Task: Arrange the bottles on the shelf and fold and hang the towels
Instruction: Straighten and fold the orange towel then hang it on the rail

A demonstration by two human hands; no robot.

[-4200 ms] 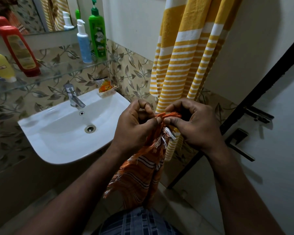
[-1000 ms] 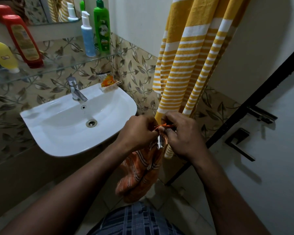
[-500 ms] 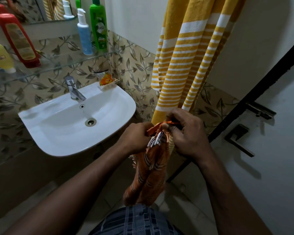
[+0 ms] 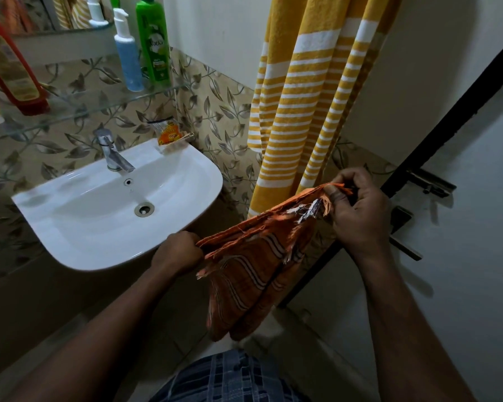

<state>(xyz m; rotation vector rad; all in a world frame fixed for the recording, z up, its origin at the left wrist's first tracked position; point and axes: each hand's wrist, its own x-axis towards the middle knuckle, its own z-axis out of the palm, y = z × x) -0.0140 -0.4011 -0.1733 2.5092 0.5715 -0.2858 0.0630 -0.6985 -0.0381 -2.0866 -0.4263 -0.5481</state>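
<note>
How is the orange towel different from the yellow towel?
The orange towel is gripped by the left hand and right hand; the yellow towel hangs free by the wall. The orange towel has thin dark stripes; the yellow towel has white bands. The orange towel shows frayed threads; the yellow towel shows none. Both are striped.

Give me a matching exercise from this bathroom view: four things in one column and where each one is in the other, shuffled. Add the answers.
Things
1. orange towel
2. yellow striped towel
3. green bottle
4. orange sachet

Places
A. stands on the glass shelf
B. gripped by the left hand and the right hand
C. sits at the back edge of the sink
D. hangs down, held by no hand

Pairs: 1-B, 2-D, 3-A, 4-C
</note>
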